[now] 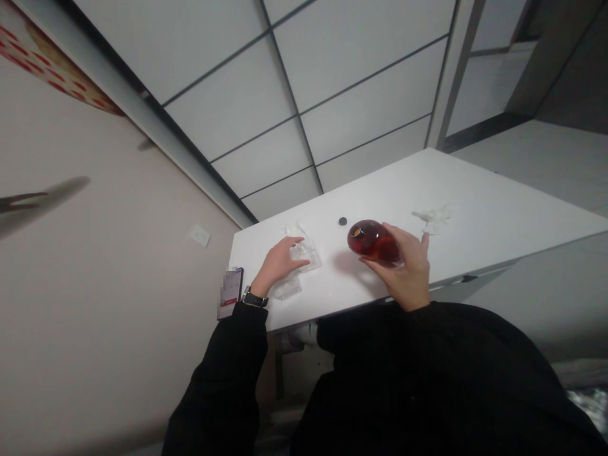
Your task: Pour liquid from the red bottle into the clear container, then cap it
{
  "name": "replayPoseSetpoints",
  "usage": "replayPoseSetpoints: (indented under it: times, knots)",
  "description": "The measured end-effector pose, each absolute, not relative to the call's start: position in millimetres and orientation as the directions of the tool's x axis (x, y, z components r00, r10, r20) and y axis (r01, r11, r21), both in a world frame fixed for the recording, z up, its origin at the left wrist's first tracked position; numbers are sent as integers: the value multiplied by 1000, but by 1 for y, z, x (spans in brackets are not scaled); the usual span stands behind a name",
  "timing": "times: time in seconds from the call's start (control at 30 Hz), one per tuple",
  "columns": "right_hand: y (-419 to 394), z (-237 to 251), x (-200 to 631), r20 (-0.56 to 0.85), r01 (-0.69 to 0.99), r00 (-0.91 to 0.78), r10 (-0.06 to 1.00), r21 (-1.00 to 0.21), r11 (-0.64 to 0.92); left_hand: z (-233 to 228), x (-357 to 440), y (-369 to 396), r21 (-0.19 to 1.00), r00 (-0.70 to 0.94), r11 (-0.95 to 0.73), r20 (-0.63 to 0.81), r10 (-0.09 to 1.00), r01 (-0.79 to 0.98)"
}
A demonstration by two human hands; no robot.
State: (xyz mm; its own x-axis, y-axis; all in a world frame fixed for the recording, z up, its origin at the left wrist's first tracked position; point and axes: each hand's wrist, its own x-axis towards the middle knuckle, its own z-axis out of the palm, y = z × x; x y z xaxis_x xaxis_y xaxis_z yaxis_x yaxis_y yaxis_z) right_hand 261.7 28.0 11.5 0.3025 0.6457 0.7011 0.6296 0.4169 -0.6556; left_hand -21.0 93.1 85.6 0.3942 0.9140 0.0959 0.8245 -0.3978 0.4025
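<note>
Your right hand point(411, 269) grips a round dark-red glass bottle point(373, 242) tilted at mid-frame above the white table point(498, 221), while your left hand point(280, 261) rests, fingers loosely spread, on a clear plastic container point(304, 254) just left of it.

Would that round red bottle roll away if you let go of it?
Probably: the red bottle looks round and lies tilted in the right hand above the white table. It looks glossy, so maybe slippery, and likely breakable if glass.
</note>
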Motion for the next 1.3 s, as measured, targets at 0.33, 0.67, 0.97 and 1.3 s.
replayPoseSetpoints:
  times: [0.33,0.67,0.97,1.3]
  knots:
    - [25,14,263,721,614,297,626,-646,453,81,-29,46,379,357,-375,121,926,846]
    - [24,13,260,720,635,266,641,-631,445,54,-57,38,408,309,-368,204,929,835]
    - [22,13,255,730,664,217,648,-597,450,42,-50,39,457,321,-425,290,901,781]
    - [24,18,254,754,742,106,648,-494,453,38,-21,42,477,394,-509,326,859,716]
